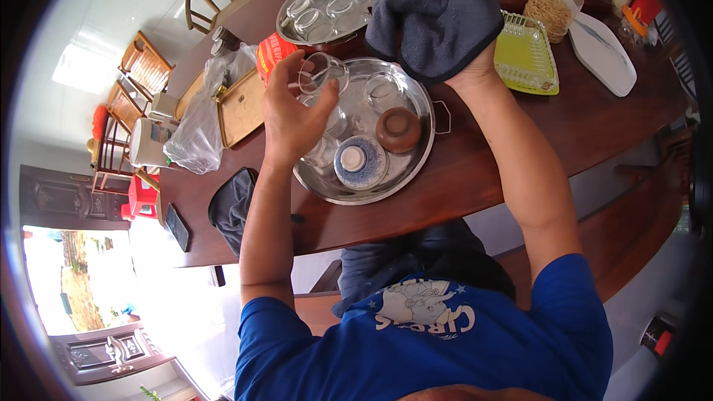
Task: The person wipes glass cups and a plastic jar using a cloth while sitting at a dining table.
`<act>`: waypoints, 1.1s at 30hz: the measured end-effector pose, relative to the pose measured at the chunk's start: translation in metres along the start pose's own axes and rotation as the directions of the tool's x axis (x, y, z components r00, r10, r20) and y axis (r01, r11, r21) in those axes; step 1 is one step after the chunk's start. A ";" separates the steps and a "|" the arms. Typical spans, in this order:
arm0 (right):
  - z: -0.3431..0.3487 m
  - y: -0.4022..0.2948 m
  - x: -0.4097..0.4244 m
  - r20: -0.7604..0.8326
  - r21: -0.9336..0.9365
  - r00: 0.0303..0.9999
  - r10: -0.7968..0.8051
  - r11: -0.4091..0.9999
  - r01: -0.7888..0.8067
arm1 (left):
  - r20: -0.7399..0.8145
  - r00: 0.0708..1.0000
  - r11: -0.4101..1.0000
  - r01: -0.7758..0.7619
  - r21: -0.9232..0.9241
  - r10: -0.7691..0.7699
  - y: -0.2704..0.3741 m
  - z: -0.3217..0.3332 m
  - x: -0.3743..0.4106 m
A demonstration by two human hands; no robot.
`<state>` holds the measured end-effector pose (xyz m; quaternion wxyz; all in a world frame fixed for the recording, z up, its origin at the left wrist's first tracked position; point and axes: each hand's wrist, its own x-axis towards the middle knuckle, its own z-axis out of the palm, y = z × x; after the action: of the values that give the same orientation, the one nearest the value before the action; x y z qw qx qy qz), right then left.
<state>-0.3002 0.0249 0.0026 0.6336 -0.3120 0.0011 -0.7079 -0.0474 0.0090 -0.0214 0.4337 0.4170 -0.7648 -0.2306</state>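
Between the thumb and fingers of my left hand [298, 106] is a clear glass cup [324, 73], held above the left side of a round steel tray [367, 196]. A dark grey cloth [437, 19] drapes over my right hand [476, 69], hiding its fingers; the hand is raised right of the cup. On the tray lie a brown cup [398, 130], turned upside down, a blue-and-white patterned bowl [362, 162], also upside down, and several clear glasses [384, 92]. Behind it, a second steel tray [337, 5] bears several upturned glass cups.
Left on the wooden table [457, 178] are a plastic bag [203, 122], a tan tray [242, 108], another dark cloth [231, 206] and a phone [178, 227]. To the right are a green tray [526, 53], a lidded jar [554, 3] and a white board [604, 55].
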 end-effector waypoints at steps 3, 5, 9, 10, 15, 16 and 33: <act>-0.010 0.000 0.006 0.184 0.175 0.982 0.027 0.983 -0.060 | 0.139 0.937 0.811 0.346 -0.472 -0.319 0.008 -0.013 0.007; -0.011 0.001 0.013 0.079 -0.290 0.982 -0.170 0.939 0.186 | 0.295 0.901 0.506 0.424 -0.751 -0.318 0.004 -0.022 0.014; -0.019 0.000 0.008 0.221 -0.639 0.892 -0.394 0.633 0.438 | 0.361 0.903 0.100 0.392 -0.915 -0.235 0.011 -0.030 0.012; -0.024 -0.001 0.010 0.134 -0.372 0.951 -0.277 0.876 0.308 | 0.358 0.907 0.024 0.372 -0.928 -0.221 0.013 -0.030 0.011; -0.029 -0.004 0.010 0.162 0.007 0.984 -0.073 0.997 0.073 | 0.349 0.927 0.075 0.361 -0.930 -0.141 0.028 -0.026 0.009; -0.034 -0.003 0.012 0.139 0.003 0.985 -0.104 0.994 0.105 | 0.329 0.934 0.120 0.345 -0.931 -0.138 0.029 -0.026 0.010; -0.025 -0.006 0.008 0.131 -0.469 0.948 -0.289 0.825 0.316 | 0.168 0.985 0.937 -0.087 0.337 0.031 -0.012 0.005 0.021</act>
<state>-0.3165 0.0089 -0.0122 0.4149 -0.4757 0.1114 -0.7676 -0.0524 -0.0149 -0.0233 0.2983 0.4431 -0.8378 -0.1131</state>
